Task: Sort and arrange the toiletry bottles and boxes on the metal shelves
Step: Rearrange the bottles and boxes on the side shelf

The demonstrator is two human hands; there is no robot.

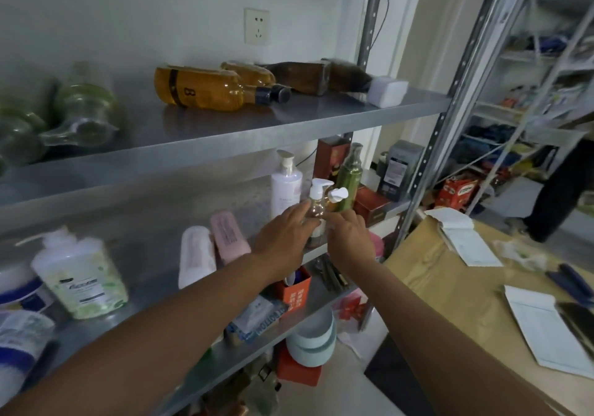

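Both my hands reach to the front edge of the middle metal shelf [154, 255]. My left hand [284, 237] holds a small clear pump bottle [315, 203] with a white pump head. My right hand [350, 239] holds a second small bottle; only its white pump head [338, 194] shows above the fingers. Behind them stand a tall white lotion bottle [286, 184] and a green bottle [348, 181]. Two pale pink bottles [209, 248] lie flat on the same shelf to the left.
The top shelf [289, 120] carries amber bottles [199, 89], a brown bottle, a white box and greenish glass bottles. A green-and-white pump jug [82, 276] stands at left. Red boxes [369, 205] sit at the shelf's right end. Cardboard with notepads [466, 242] lies to the right.
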